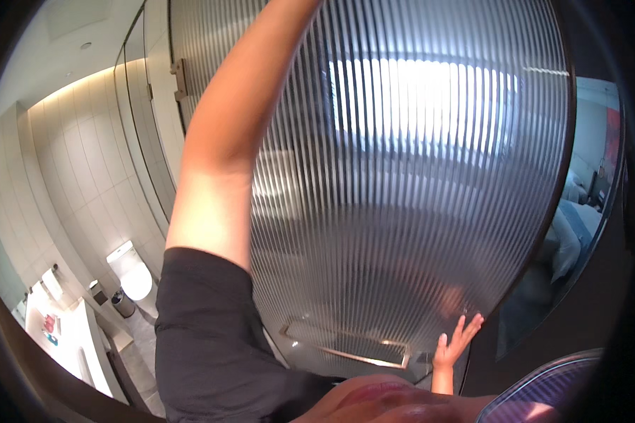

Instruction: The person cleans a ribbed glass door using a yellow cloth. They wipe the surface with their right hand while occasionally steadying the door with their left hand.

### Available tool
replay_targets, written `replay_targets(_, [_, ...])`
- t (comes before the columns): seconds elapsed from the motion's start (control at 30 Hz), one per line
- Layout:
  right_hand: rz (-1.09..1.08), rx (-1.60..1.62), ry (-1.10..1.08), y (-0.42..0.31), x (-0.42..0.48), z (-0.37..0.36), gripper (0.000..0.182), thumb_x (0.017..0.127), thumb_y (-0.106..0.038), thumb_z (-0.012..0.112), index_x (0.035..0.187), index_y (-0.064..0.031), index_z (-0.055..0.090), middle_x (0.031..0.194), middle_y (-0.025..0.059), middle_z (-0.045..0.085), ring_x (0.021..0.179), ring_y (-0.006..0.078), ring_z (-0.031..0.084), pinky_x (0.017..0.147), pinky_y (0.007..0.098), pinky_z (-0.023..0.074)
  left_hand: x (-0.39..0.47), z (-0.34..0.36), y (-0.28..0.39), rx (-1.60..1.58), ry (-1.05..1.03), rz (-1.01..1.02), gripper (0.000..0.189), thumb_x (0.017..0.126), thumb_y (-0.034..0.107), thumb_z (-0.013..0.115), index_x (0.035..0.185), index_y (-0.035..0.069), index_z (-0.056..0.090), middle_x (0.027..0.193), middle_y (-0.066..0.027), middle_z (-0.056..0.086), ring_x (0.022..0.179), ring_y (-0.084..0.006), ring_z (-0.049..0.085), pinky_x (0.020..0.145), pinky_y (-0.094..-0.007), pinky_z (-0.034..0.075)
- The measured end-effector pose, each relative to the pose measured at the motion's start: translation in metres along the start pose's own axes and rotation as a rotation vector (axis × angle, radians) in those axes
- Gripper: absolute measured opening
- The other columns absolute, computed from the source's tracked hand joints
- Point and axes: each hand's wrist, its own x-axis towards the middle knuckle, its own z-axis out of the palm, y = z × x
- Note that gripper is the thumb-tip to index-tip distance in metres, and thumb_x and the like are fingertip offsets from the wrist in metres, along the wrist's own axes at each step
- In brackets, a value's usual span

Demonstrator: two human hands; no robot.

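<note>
A large panel of ribbed glass (402,238) with a dark edge frame fills the middle of the view. My right hand (455,343) is up against its lower right part, fingers spread, holding nothing that I can see. A blurred reflection shows beside the fingertips. My left arm (227,132), in a black short sleeve (206,306), reaches up across the panel; the left hand is beyond the top of the picture. Low on the glass, left of my right hand, sits a rectangular metal bar handle (368,362).
A metal hinge (180,79) joins the panel's left side. Farther left are a white toilet (136,280), a waste bin (123,303) and a white counter (79,349) with small items. Past the right edge, a bed (577,232) shows. Part of my face blocks the bottom.
</note>
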Motion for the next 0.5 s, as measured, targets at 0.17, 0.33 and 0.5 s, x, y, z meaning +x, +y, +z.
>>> replay_targets(0.17, [0.101, -0.048, 0.159, -0.026, 0.010, 0.020, 0.067, 0.106, -0.044, 0.041, 0.162, -0.0088, 0.032, 0.171, 0.0205, 0.017, 0.158, 0.0416, 0.011, 0.125, 0.0606, 0.0068, -0.110, 0.059, -0.229, 0.259, 0.016, 0.074, 0.049, 0.098, 0.017, 0.058, 0.144, 0.001, 0.050, 0.161, -0.0286, 0.034, 0.149, -0.0450, 0.032, 0.123, -0.0587, 0.024])
replay_targets(0.33, [0.175, -0.074, 0.245, -0.039, 0.013, 0.027, 0.074, 0.106, -0.053, 0.039, 0.162, -0.0071, 0.030, 0.171, 0.0191, 0.016, 0.159, 0.0384, 0.011, 0.126, 0.0575, 0.0054, -0.183, 0.007, -0.318, 0.362, -0.256, -0.246, 0.055, 0.106, 0.024, 0.047, 0.153, -0.001, 0.038, 0.164, -0.0273, 0.028, 0.150, -0.0446, 0.030, 0.124, -0.0554, 0.023])
replay_targets(0.5, [0.223, -0.075, 0.307, -0.069, 0.029, 0.053, 0.088, 0.102, -0.063, 0.037, 0.165, -0.0049, 0.017, 0.173, 0.0194, 0.008, 0.160, 0.0385, 0.003, 0.126, 0.0572, 0.0019, -0.204, 0.040, -0.381, 0.436, -0.145, -0.189, 0.058, 0.107, 0.032, 0.048, 0.158, 0.009, 0.031, 0.164, -0.0238, 0.031, 0.152, -0.0415, 0.029, 0.124, -0.0541, 0.025])
